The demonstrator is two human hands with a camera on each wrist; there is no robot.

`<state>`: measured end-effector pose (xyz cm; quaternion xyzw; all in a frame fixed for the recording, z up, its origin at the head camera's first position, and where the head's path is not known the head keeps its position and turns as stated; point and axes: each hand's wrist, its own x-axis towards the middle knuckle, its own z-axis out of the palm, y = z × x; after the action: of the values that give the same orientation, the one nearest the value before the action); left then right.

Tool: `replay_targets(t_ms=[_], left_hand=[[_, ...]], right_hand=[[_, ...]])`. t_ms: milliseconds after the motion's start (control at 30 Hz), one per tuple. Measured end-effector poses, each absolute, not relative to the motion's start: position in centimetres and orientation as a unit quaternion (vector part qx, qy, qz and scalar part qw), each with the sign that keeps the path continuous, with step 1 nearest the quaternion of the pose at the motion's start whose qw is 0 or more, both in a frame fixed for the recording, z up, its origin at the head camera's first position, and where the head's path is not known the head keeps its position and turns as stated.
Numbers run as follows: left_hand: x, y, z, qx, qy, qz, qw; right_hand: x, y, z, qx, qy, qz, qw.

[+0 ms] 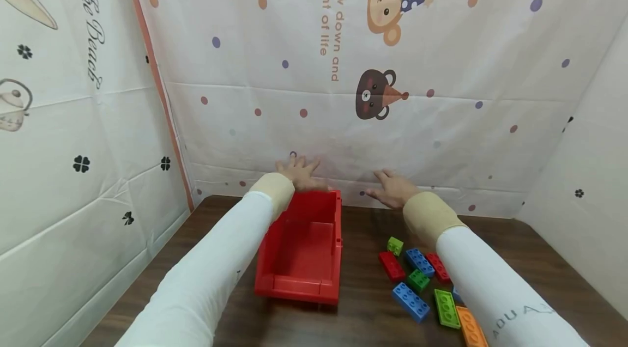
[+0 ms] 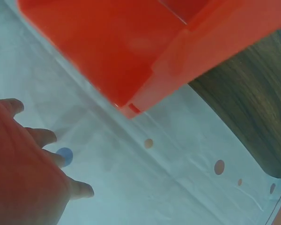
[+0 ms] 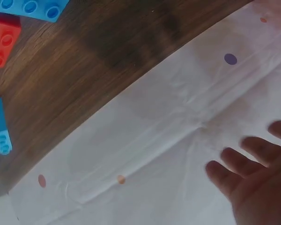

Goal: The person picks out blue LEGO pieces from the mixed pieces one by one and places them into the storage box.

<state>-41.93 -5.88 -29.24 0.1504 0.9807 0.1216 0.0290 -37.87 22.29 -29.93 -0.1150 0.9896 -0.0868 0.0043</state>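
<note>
My left hand [image 1: 300, 174], fingers spread, hovers over the far end of a red open-topped bin [image 1: 306, 249]. In the left wrist view a gap shows between the fingers [image 2: 42, 137] and the bin's corner. To the right, my right hand [image 1: 394, 190] is held up near the back cloth with its fingers extended and nothing in them. Nearest to it on the table lie toy building bricks: a small lime brick [image 1: 394, 245], a red brick [image 1: 391, 266] and a blue brick [image 1: 419, 262]. The right forearm partly hides some of the bricks.
A dark wooden table [image 1: 363, 303] carries the bin and bricks. Further forward lie another blue brick [image 1: 410, 302], a lime brick [image 1: 446, 308] and an orange brick [image 1: 472, 327]. Printed white cloth [image 1: 304, 85] walls in the back and both sides.
</note>
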Motion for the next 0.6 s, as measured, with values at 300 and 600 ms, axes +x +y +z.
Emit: replay_targets(t_ms=[300, 600], left_hand=[[-40.1, -6.4, -28.3, 0.145, 0.985, 0.088, 0.036], [-40.4, -7.3, -28.3, 0.127, 0.986, 0.092, 0.063]], right_hand=[[-37.4, 23.5, -30.5, -0.112, 0.992, -0.034, 0.04], [-36.2, 23.7, -31.3, -0.096, 0.991, -0.033, 0.087]])
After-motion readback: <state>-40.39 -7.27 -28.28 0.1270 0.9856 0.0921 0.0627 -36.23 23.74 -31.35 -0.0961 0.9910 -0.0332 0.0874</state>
